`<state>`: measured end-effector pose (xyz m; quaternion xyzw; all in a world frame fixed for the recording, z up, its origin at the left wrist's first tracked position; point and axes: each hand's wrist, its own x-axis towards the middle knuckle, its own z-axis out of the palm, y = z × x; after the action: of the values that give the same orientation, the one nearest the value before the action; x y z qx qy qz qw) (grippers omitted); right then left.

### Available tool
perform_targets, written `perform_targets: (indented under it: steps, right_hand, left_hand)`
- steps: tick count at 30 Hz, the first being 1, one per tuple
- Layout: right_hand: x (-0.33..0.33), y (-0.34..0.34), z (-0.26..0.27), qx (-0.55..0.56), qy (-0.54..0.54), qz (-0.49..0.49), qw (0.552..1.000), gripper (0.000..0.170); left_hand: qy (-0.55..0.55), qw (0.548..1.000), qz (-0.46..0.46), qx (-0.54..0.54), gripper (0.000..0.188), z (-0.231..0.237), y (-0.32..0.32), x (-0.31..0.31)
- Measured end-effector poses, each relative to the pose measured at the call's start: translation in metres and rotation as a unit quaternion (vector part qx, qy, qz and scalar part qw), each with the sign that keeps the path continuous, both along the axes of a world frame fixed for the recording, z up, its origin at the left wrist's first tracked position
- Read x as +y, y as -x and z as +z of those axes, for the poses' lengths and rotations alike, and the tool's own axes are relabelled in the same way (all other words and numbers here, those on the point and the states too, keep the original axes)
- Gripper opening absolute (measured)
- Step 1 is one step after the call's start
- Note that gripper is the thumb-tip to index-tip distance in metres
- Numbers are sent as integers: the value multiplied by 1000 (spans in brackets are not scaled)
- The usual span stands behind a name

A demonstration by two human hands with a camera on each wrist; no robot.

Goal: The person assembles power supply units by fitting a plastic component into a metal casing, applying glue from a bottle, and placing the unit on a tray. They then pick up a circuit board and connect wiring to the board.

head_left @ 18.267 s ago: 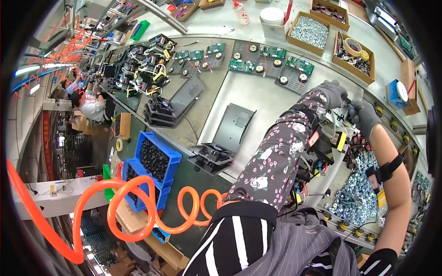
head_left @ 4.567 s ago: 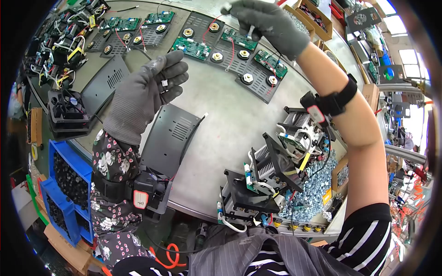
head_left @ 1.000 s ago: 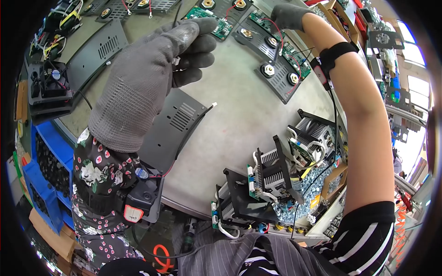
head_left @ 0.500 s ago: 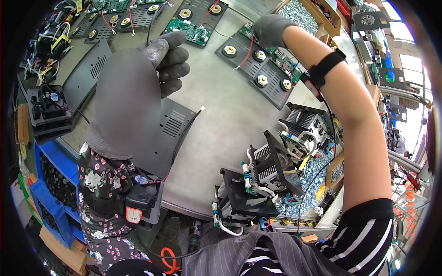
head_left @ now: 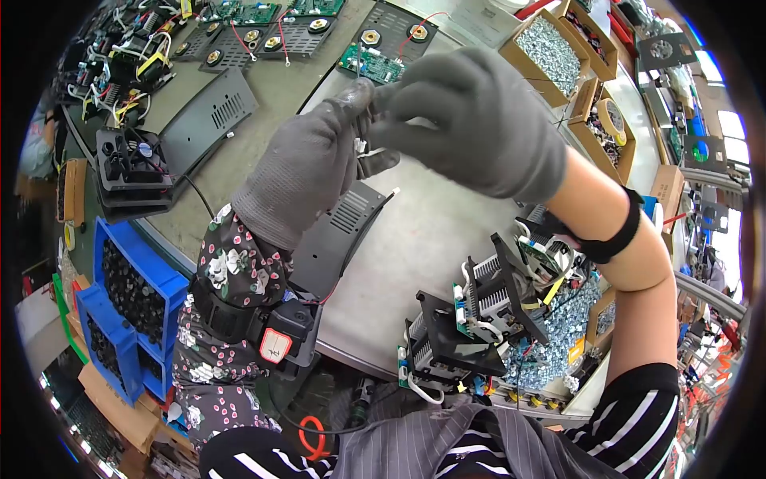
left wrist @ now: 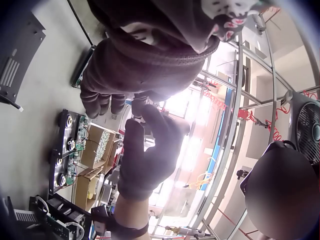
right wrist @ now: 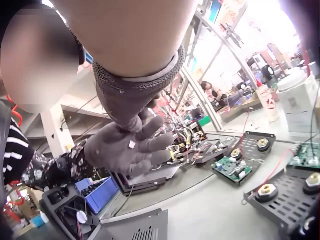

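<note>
Grey-gloved, the left hand point(head_left: 307, 168) is raised above a dark vented panel point(head_left: 331, 235), its thumb and fingers bent round a thin dark cable. A small white connector point(head_left: 361, 147) lies against its fingers; the right wrist view shows the connector point(right wrist: 131, 144) there too. The right hand point(head_left: 479, 124), also gloved, meets the left thumb with bent fingertips; whatever lies between them is hidden. In the left wrist view, the right hand's point(left wrist: 150, 155) thumb and forefinger point at the left fingers. A green circuit board point(head_left: 371, 64) sits behind the hands.
Black heatsink assemblies point(head_left: 447, 335) stand at the front right beside loose metal screws point(head_left: 550, 339). Blue bins point(head_left: 171, 283) of black parts are at the left. Cardboard boxes point(head_left: 562, 100) line the back right, and a fan housing point(head_left: 132, 164) sits left of the panel.
The right hand has come from over the back-right circuit boards leftward and nearer, up against the left hand. The left hand keeps the cable and connector. The head view has shifted.
</note>
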<state>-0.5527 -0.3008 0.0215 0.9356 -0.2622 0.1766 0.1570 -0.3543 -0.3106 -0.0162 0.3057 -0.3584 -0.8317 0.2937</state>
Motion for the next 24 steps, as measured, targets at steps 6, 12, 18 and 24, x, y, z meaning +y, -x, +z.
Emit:
perform_targets:
  steps: [6, 12, 18, 24]
  right_hand:
    - [-13, -12, -23, -107, 21, 51, 993, 31]
    - [-25, 4, 3, -133, -55, 74, 987, 22]
    - [-33, 52, 24, -573, -339, -94, 740, 21]
    - [-34, 84, 18, -650, -342, -96, 672, 20]
  left_hand:
    - [-89, 990, -28, 103, 44, -12, -6, -1]
    - [-39, 999, 0, 16, 49, 10, -9, -4]
    - [196, 871, -101, -440, 48, 22, -17, -44]
    - [-107, 879, -83, -458, 30, -89, 22, -90]
